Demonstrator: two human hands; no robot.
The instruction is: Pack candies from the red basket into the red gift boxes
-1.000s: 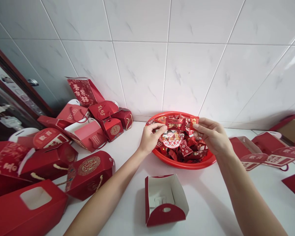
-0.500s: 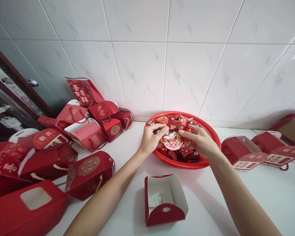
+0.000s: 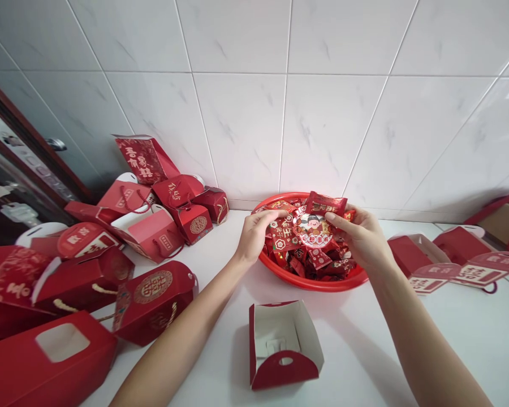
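Over a red plastic basket [image 3: 322,285] filled with red-wrapped sweets [image 3: 297,265], both hands are at work. My right hand [image 3: 367,234] is closed, thumb on top, on a shiny red sweet packet [image 3: 326,203] and a round picture packet [image 3: 314,229] that overlaps it. On the basket's left side, my left hand [image 3: 254,234] pinches a red packet with gold and white flower print [image 3: 285,234]; its fingertips are partly hidden. In front of the basket stands an open dark red gift box [image 3: 286,370], its pale inside showing.
Several red gift boxes, some with cord handles, crowd the left, among them a box with a round gold emblem [image 3: 155,302] and a long box with a window [image 3: 46,362]. Red boxes [image 3: 428,265] stand at the right. A tiled wall [image 3: 246,124] rises behind the basket.
My hands have moved apart. The right has shifted right with the shiny packet and round packet; the left has let go of these and now pinches a flower-printed packet.
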